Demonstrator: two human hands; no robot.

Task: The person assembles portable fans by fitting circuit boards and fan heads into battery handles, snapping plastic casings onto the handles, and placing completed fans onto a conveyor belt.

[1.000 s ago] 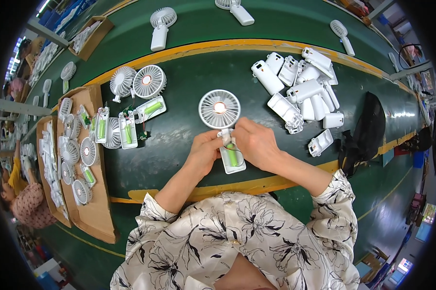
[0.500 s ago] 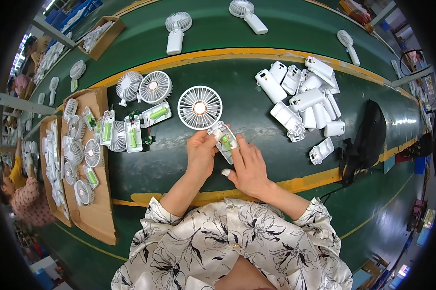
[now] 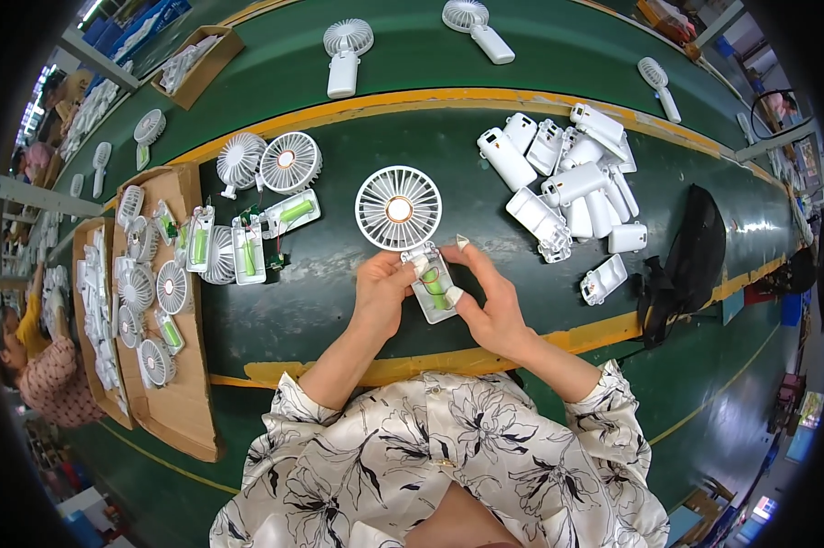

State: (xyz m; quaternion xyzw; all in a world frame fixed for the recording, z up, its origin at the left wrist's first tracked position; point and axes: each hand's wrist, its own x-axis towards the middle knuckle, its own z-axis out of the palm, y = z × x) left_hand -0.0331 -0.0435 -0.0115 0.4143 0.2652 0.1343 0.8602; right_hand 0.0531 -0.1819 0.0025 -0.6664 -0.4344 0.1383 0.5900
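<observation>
A white handheld fan lies face up before me, its round grille with an orange-ringed hub pointing away. Its handle is uncovered, showing a green battery and thin wires. My left hand pinches the handle's upper left side near the neck. My right hand is curved at the handle's right side, thumb against the battery's edge and index finger raised; its other fingers are partly hidden. White coverings sit on several fingertips. To the right lies a pile of white handle shells, with a single shell closer to me.
Left on the bench are uncovered fans with green batteries. A cardboard tray holds more. Beyond the yellow edge, a green conveyor belt carries finished-looking fans. A black bag lies right. A co-worker is far left.
The right hand has gone from lying over the handle to its right side, its thumb now on the battery. The fan has shifted slightly right. Fans on the belt moved a little rightward.
</observation>
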